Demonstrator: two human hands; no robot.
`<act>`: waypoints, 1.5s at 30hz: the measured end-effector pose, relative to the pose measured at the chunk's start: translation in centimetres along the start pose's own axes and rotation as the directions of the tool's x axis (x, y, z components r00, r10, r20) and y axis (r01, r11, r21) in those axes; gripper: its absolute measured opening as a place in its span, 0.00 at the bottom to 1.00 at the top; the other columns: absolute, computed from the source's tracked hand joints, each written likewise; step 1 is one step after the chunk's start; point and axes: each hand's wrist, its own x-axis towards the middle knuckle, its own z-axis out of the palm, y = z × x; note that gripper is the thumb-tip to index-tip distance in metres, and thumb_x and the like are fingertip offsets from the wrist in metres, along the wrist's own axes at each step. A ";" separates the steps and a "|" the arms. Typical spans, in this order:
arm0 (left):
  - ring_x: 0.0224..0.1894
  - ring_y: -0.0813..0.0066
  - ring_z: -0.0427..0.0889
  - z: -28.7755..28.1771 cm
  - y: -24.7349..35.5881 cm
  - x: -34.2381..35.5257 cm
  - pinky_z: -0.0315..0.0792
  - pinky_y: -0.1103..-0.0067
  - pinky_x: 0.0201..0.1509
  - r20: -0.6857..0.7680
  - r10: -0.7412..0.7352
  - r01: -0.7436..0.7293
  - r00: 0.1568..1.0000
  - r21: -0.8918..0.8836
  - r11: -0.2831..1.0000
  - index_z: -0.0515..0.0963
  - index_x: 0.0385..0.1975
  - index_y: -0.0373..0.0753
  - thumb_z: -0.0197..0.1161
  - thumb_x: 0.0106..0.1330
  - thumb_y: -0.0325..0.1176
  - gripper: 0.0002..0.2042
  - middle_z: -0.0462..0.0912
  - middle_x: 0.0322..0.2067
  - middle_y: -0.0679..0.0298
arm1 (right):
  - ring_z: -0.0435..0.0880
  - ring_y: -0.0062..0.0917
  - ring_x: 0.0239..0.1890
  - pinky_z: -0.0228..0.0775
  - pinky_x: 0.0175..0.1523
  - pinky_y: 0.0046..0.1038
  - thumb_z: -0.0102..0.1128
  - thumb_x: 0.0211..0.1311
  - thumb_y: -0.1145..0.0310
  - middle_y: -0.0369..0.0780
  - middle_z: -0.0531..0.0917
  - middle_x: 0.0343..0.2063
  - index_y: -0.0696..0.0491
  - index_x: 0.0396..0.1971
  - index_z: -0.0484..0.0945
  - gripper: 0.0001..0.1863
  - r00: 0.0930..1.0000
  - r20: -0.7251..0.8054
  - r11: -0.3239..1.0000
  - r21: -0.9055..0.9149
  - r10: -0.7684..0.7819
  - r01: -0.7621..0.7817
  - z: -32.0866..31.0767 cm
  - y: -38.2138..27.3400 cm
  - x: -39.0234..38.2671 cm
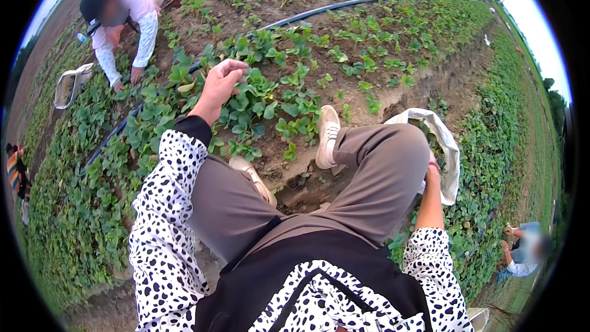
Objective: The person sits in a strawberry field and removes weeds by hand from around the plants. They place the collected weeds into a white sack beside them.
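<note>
Left hand among leafy plants, black hose beyond.

Bare brown soil bed carries rows of low green leafy plants, with a black irrigation hose running right across them and a white bag lying downslope of that hose.

The right hand is mostly hidden behind the bent knee; only its wrist and back show against the white sack, so its hold cannot be told. The fingertips of the left hand curl into the leaves, hiding whatever they pinch. The sack's lower part is hidden behind the arm.
</note>
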 end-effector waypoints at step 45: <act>0.57 0.67 0.65 1.6 -24.5 15.8 0.53 0.49 0.61 0.587 -0.107 -0.543 0.802 0.792 0.279 0.76 0.43 0.45 0.58 0.54 0.33 0.15 0.68 0.54 0.65 | 0.72 0.32 0.48 0.65 0.51 0.31 0.56 0.43 0.78 0.39 0.75 0.43 0.50 0.50 0.71 0.27 0.768 -0.048 0.769 -0.064 -0.639 0.636 18.1 -28.9 22.7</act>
